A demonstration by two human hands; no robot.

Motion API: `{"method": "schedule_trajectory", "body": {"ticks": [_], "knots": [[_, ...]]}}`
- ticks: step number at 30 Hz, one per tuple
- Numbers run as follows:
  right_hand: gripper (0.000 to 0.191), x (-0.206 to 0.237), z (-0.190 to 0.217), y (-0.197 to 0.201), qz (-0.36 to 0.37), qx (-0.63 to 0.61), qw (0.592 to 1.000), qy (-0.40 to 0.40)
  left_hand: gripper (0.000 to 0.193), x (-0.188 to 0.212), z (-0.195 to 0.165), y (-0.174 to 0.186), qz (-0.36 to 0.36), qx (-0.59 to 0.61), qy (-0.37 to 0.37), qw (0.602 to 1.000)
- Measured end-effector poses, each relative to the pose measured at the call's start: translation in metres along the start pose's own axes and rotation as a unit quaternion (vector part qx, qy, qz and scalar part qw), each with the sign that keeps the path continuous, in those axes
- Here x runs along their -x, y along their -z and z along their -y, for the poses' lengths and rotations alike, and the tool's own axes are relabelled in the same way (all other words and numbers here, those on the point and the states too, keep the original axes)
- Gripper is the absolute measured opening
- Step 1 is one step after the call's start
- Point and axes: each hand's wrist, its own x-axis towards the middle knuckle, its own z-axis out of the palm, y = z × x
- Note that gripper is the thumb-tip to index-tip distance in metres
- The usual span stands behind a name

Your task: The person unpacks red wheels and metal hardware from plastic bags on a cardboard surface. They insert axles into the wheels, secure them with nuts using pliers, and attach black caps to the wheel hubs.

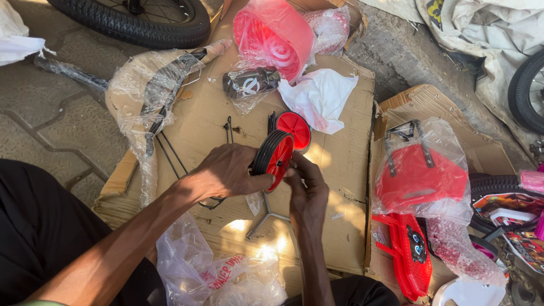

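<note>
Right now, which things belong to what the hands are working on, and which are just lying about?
In hand:
left hand and right hand on the small red wheel
second red wheel beside it
metal bracket below

Lying about:
white bag
wrapped red basket
wrapped red seat part
bicycle tyre

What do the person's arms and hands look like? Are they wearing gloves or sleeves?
No gloves: the left hand and the right hand are both bare, with no rings, watch or bracelets showing. Both forearms are bare too, so no long sleeves reach down. A thin strip of light green cloth shows at the bottom edge by the left arm, perhaps a short sleeve.
</note>
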Motion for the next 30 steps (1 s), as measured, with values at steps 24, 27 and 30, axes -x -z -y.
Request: {"method": "schedule_trajectory", "body": {"ticks": [24,27,30], "knots": [[0.012,-0.016,-0.002,0.003,0.074,0.063,0.995,0.024,0.038,-0.003,0.004,-0.001,0.041,-0.023,0.018,0.999],[0.013,-0.017,-0.001,0.005,0.090,0.053,0.994,0.025,0.038,-0.006,0.011,-0.005,0.066,-0.017,0.037,0.997],[0.015,-0.017,0.001,0.008,0.125,0.073,0.986,0.083,0.036,-0.008,0.021,-0.007,0.037,0.042,0.013,0.998]]}}
